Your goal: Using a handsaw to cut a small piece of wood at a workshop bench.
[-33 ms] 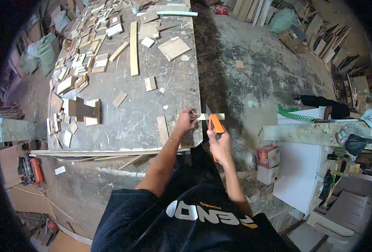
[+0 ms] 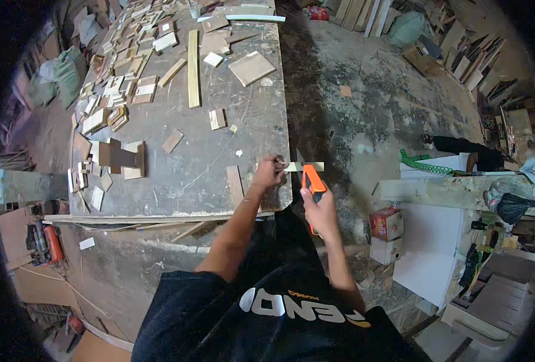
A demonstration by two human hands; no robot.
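At the right edge of the workbench (image 2: 204,181), my left hand (image 2: 268,173) is closed on a short pale wood strip (image 2: 316,166), pressing it to the top. The strip's far end sticks out past the edge. My right hand (image 2: 322,211) grips an orange-handled saw (image 2: 311,178) just below the overhanging strip. Its blade hardly shows, so I cannot tell whether it touches the wood. A thin brown board (image 2: 235,184) lies to the left of my left hand.
Many small wood offcuts (image 2: 119,87) cover the bench's far left. A box-like wood piece (image 2: 119,158) stands nearer. A long yellowish strip (image 2: 194,69) and a square board (image 2: 252,69) lie farther back. Cartons (image 2: 386,223) stand on the floor at right.
My right hand and the orange saw handle have shifted slightly to the right and toward me. My left hand stays on the wood strip.
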